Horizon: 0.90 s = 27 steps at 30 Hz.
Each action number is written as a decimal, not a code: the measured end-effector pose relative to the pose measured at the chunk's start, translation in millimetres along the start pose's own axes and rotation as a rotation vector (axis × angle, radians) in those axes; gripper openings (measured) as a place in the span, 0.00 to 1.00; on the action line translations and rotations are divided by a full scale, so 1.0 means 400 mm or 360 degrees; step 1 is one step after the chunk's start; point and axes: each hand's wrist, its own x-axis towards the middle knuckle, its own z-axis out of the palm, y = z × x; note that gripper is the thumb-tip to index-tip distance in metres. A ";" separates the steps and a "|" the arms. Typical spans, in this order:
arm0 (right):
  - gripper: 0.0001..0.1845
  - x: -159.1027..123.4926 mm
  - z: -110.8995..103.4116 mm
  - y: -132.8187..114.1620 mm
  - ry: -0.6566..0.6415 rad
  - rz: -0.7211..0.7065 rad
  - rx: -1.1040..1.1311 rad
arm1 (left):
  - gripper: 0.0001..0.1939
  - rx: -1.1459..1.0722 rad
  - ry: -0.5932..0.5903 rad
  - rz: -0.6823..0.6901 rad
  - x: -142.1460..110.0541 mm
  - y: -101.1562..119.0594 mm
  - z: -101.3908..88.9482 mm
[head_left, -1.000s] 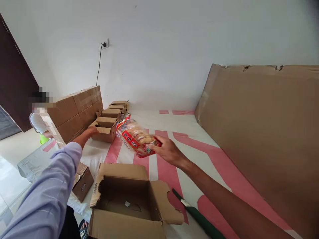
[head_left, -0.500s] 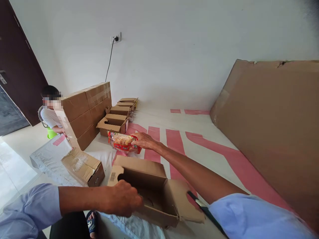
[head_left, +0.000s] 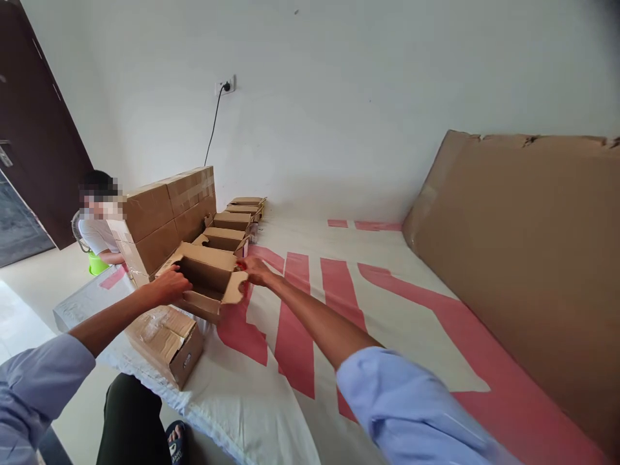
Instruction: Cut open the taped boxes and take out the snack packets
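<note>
Open box (head_left: 208, 278): on the red-and-white cover (head_left: 411, 316), flaps spread, between both hands.
Left hand (head_left: 169, 286): fingers grasping its near left rim.
Right hand (head_left: 256, 270): fingers at its right end, something red beside them; grip cannot be told.
Taped box (head_left: 167, 339): nearer the person.
Beyond: row of open cartons (head_left: 232, 217).

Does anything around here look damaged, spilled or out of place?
Yes: the large cardboard panel on the right has ragged nicks along its top edge, so it looks damaged. The cloth is also wrinkled rather than smooth. I see nothing spilled.
</note>
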 end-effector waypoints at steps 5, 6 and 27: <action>0.15 0.062 0.043 -0.029 0.0150 0.0193 0.0146 | 0.17 -0.0368 0.0272 -0.0318 0.047 -0.083 0.017; 0.16 0.059 0.038 -0.024 0.0192 0.0232 0.0168 | 0.16 -0.0407 0.0289 -0.0337 0.062 -0.087 0.028; 0.29 -0.902 -0.122 0.222 0.0535 0.0906 0.0078 | 0.23 -0.0459 0.0335 -0.0392 0.095 -0.065 0.044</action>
